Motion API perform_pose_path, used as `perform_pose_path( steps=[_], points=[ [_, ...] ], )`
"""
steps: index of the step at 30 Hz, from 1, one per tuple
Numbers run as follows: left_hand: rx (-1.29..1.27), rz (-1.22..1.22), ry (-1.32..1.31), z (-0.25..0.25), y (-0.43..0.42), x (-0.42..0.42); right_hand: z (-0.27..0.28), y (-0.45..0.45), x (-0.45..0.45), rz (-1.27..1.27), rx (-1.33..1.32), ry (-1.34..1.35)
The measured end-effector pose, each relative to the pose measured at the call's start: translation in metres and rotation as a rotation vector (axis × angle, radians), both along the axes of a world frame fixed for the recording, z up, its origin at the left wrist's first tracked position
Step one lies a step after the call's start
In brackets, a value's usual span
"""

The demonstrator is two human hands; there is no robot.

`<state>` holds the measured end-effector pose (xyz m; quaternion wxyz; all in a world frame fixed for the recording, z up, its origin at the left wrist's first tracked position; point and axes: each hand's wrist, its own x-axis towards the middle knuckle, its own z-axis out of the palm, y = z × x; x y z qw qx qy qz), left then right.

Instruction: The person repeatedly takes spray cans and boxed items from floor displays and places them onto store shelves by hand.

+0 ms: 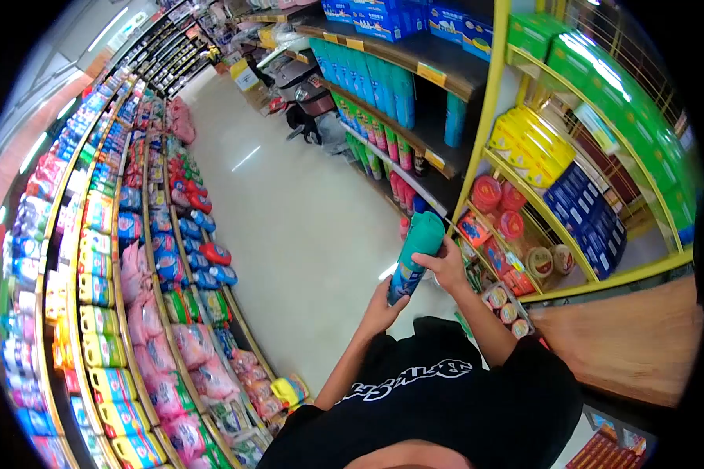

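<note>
The can (419, 248) is a cylinder, glossy teal-green over its upper part and deeper blue toward its lower end, with small pale and yellow printing on the blue. It is held in the air between both hands, its long axis tilted, the teal end leaning toward the shelves and the blue end toward the wearer's body. Fingers cover part of its surface, and the print is too small to read.

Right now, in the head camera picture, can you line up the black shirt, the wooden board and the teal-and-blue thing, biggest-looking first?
1. Black shirt
2. Wooden board
3. Teal-and-blue thing, clearly smallest
</note>
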<state>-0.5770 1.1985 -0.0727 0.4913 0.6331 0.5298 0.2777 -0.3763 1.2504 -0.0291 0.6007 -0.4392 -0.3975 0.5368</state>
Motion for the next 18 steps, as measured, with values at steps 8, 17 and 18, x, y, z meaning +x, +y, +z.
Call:
perform_pose_path(
  steps=[8, 17, 18],
  points=[
    [0.079, -0.229, -0.127, 0.028, 0.182, -0.03, -0.012, 0.132, -0.086, -0.352, -0.081, -0.345],
    [0.211, -0.488, -0.136, 0.018, 0.343, -0.025, 0.025, 0.228, -0.109, -0.778, -0.026, -0.589],
    [0.211, -0.516, -0.181, 0.025, 0.358, -0.018, 0.032, 0.238, -0.106, -0.82, -0.004, -0.636]
  ],
)
